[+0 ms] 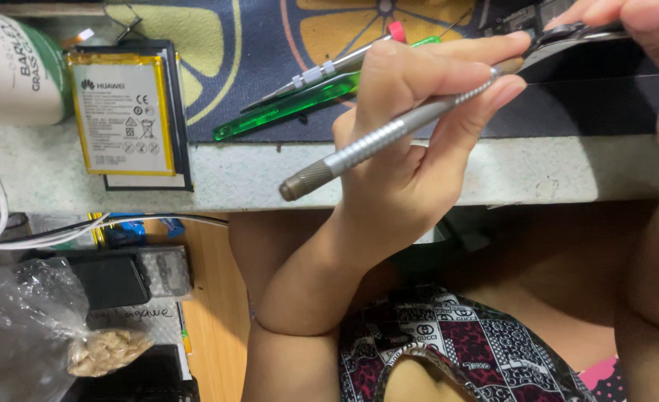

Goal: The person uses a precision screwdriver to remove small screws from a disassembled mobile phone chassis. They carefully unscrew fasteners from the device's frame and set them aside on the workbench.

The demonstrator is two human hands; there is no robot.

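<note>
The left hand is clamped on a grey metal screwdriver, its tip at the dark phone on the far right of the surface. The right hand pinches the phone's top edge. A green tool and a flat battery lie left.

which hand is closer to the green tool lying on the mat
Left. The left hand, holding a metal screwdriver, touches the green tool's right end. The right hand is far off at the top right.
</note>
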